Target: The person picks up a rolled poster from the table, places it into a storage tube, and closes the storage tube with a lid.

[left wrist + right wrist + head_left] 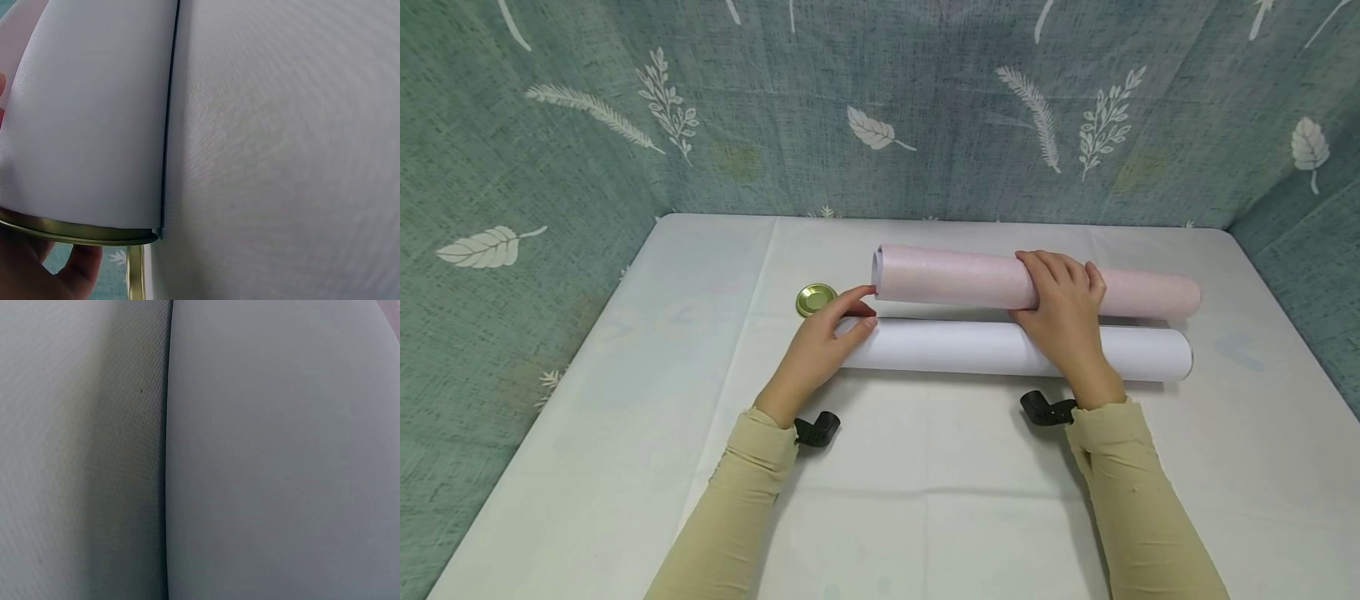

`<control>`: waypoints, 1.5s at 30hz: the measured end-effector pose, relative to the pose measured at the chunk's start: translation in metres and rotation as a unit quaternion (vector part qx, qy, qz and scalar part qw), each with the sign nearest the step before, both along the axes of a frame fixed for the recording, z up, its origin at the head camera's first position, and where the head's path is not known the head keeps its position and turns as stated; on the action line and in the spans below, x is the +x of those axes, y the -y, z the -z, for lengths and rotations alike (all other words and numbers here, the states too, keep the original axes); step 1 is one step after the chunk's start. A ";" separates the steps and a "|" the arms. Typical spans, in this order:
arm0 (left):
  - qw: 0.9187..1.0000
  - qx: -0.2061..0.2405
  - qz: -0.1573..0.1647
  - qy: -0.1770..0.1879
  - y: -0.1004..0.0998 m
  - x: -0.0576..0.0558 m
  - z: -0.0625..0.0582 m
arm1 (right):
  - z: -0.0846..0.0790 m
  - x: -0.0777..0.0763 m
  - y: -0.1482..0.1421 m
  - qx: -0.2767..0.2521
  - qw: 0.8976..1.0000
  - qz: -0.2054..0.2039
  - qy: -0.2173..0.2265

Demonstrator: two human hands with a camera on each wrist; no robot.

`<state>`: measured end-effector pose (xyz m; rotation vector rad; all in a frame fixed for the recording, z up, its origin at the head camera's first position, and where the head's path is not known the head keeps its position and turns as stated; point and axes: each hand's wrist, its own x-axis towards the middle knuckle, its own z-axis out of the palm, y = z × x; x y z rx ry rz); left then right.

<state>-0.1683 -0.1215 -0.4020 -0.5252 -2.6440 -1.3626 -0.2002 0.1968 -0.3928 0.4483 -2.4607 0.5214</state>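
Observation:
A roll of pink sheet material (955, 275), pale inside at its end, lies lengthwise behind a long white tube (940, 344). My right hand (1063, 308) grips the pink roll right of its middle, thumb in front and fingers over the top. At the tube's left end, my left hand (816, 346) holds it, with the thumb along its top and the index fingertip at the pink roll's left end. In the left wrist view, a gold metal rim (81, 234) edges the tube, fingers behind it. A round gold lid (816, 299) lies just beyond the left hand.
White cloth (925, 517) covers the table. Green-grey fabric (925, 108) with white leaf prints hangs behind and at both sides. Black wrist-worn devices (818, 429) sit at both cuffs. Tube surface and cloth fill the right wrist view.

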 end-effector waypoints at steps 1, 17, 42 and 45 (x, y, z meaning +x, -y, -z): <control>1.000 -0.002 0.001 -0.001 0.000 0.000 0.000 | 0.000 0.000 0.000 0.000 1.000 -0.001 0.001; 0.999 -0.047 0.013 -0.023 -0.002 0.001 -0.002 | -0.001 0.000 0.000 0.002 1.000 -0.005 0.005; 0.998 -0.057 0.004 -0.025 0.005 0.002 -0.006 | -0.001 0.001 0.000 -0.001 1.000 -0.007 0.002; 0.998 -0.056 -0.008 -0.020 0.009 0.001 -0.006 | -0.001 0.001 0.000 -0.001 1.000 -0.005 0.003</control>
